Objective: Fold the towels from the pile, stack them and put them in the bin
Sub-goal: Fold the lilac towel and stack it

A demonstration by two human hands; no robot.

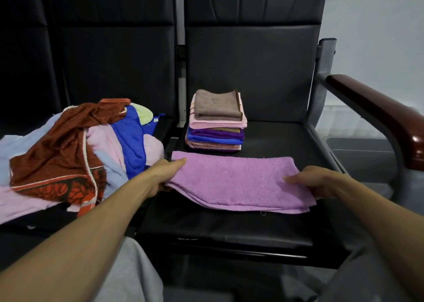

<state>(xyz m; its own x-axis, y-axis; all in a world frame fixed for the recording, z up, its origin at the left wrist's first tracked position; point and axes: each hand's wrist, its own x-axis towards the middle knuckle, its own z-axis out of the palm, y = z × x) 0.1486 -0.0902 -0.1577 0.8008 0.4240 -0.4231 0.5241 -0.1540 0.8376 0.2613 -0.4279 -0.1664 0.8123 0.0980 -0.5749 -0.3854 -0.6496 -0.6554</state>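
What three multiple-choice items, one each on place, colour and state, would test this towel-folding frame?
1. Where is the folded stack relative to the lilac towel?
A) behind it, on the same seat
B) on top of it
C) under it

2. What colour is the stack's top towel?
A) blue
B) brown
C) yellow

3. What are the hands doing?
A) both empty
B) only one holds the lilac towel
C) left hand and right hand each hold an end

Key: A, the stack sits farther back on the seat; B, brown lies uppermost; C, a hand grips each end.
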